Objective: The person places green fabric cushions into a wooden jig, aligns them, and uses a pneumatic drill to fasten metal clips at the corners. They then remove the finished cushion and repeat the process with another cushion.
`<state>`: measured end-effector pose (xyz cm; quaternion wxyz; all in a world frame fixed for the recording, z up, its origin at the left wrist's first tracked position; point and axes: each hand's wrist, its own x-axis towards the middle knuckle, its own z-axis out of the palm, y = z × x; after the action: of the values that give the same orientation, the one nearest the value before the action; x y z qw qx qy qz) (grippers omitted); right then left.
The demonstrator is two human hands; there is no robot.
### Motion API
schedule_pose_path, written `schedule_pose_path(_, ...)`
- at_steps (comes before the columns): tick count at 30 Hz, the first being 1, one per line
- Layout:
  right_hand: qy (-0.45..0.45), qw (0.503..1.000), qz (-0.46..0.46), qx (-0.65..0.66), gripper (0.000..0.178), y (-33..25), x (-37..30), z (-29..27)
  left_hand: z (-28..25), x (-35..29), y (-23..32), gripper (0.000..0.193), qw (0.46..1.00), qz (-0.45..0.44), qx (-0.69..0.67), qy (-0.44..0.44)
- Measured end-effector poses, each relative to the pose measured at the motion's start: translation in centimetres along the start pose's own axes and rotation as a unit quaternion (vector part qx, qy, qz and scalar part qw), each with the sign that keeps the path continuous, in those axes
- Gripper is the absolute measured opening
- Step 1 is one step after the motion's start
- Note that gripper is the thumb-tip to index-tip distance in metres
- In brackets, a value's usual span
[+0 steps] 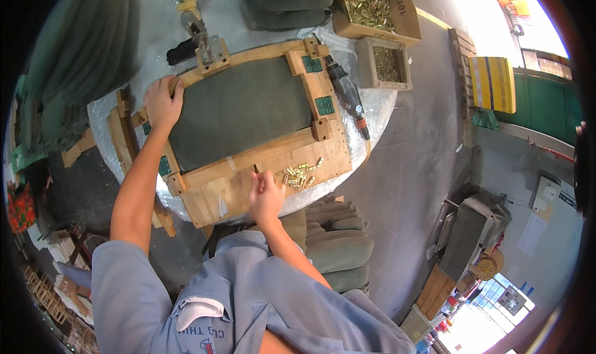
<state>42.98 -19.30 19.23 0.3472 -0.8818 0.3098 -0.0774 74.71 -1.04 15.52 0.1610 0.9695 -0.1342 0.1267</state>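
Observation:
A dark green padded panel (239, 108) lies inside a wooden frame jig (257, 150) on the table. My left hand (163, 104) grips the frame's far left corner, its fingers curled over the wood. Near the frame's front bar, my right hand (267, 195) is closed in a pinch above the plywood base (208, 199). A small dark tip shows at its fingers; the kind of thing is too small to tell. Just right of that hand lies a loose pile of small brass-coloured metal fittings (298, 177). A metal toggle clamp (205, 46) stands at the frame's far edge.
A power screwdriver (347, 93) with a cord lies right of the frame. Beyond it stand a carton of brass-coloured fittings (406, 12) and a bin of small hardware (403, 68). Stacked green pads (285, 6) rise at the back, more (87, 37) at the left and below the table's front.

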Motion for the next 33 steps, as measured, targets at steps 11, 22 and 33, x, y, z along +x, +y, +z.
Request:
schedule_pose_path(11, -0.023, 0.993, -0.035, 0.112, 0.020, 2.4, 1.0, 0.7, -3.4, 0.0, 2.3, 0.026, 0.992, -0.097, 0.022, -0.076)
schedule_pose_path(22, -0.179, 0.971, -0.157, 0.036, 0.035, 4.0, 6.1, -2.0, 2.0, -1.3, 0.7, 0.032, 0.983, -0.091, -0.122, 0.101)
schedule_pose_path(33, -0.171, 0.914, -0.342, -0.133, 0.039, -2.2, 17.4, 7.0, 3.4, -0.3, 0.0, 0.037, 0.990, -0.090, -0.072, 0.075)
